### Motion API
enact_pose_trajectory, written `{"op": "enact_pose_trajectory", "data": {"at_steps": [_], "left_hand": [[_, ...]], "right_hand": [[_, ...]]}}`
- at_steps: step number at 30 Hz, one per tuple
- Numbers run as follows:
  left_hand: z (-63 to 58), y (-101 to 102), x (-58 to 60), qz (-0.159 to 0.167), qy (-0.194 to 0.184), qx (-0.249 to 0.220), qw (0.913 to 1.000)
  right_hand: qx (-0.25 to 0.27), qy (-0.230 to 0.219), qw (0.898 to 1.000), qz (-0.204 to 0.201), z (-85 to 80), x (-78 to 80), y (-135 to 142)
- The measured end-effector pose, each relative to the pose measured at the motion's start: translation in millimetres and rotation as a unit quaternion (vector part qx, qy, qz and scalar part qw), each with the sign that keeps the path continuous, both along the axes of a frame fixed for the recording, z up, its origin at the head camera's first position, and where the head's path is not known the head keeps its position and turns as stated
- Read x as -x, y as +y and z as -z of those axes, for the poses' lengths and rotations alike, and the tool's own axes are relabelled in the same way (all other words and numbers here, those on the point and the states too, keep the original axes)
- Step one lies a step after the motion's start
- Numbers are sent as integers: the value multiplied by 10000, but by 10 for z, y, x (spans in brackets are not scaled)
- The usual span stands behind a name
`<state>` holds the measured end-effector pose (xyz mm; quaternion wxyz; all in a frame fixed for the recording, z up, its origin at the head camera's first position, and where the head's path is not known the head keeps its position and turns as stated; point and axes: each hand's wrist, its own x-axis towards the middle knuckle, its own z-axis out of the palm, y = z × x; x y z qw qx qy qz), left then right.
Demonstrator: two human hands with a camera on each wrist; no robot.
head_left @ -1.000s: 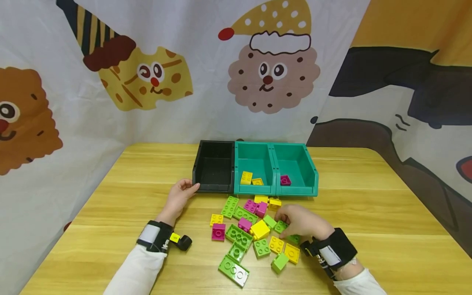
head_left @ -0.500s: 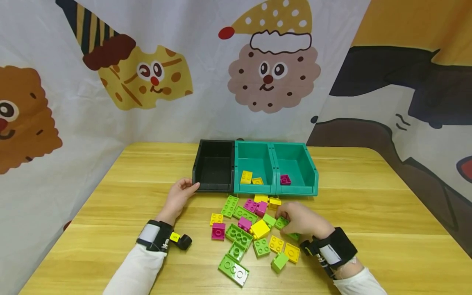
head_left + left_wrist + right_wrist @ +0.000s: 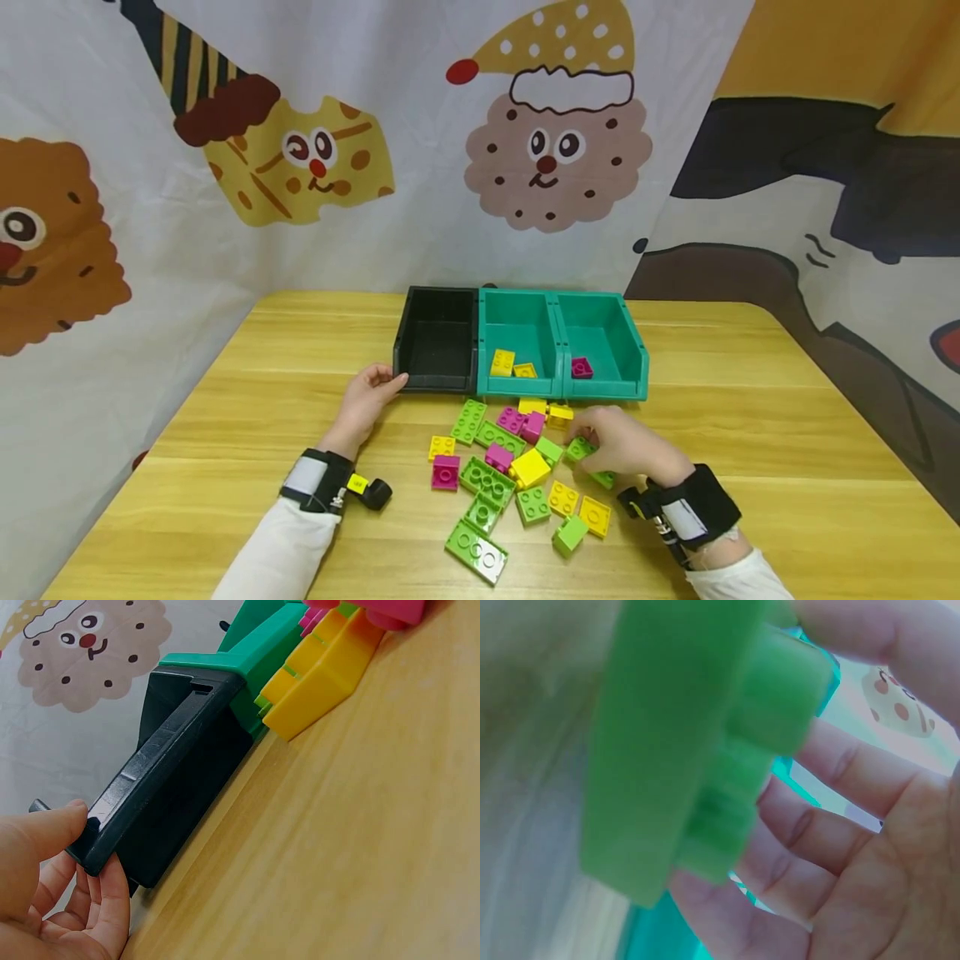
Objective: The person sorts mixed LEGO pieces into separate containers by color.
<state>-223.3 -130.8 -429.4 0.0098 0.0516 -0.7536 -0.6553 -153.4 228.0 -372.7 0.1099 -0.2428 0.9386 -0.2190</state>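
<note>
Left hand (image 3: 367,404): gripped the near left corner of the black bin (image 3: 438,383), thumb over the rim and fingers curled below; it seemed to be steadying the bin.
Black bin: just right of the left hand, touching it, and side by side with the middle bin (image 3: 517,386).
Yellow brick (image 3: 442,448): lay on the table (image 3: 750,400), right of the left hand and nearer the body, just beyond a magenta brick (image 3: 446,473).
Heap (image 3: 491,483): green, yellow and magenta bricks lay scattered between the two hands.
Middle bin: well right of the left hand; two yellow blocks (image 3: 502,362) lay inside, near its front.
Green brick (image 3: 580,450): in the right hand (image 3: 630,443), at the right side of the heap; whether it was clear of the table could not be told.
Right bin (image 3: 603,389): beyond the right hand; a magenta block (image 3: 581,367) lay inside, near its front left.
Right hand: narrow, thumb and fingers around the green brick.
Right hand's step: apparently, taking this brick from the heap.
Right hand's next move: judged to call for a firm pinch and a lift free of neighbouring bricks.
</note>
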Motion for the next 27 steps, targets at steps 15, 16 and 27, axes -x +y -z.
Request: {"op": "enact_pose_trajectory", "data": {"at_steps": [15, 16, 27], "left_hand": [[-1, 20, 23, -6, -90, -91, 9999], [-1, 22, 25, -4, -94, -69, 9999], [16, 22, 19, 11, 16, -147, 9999]], "right_hand": [[289, 794, 9964, 9, -315, 89, -122], [311, 845, 9959, 20, -341, 95, -152], [652, 1109, 9916, -90, -616, 206, -561]]}}
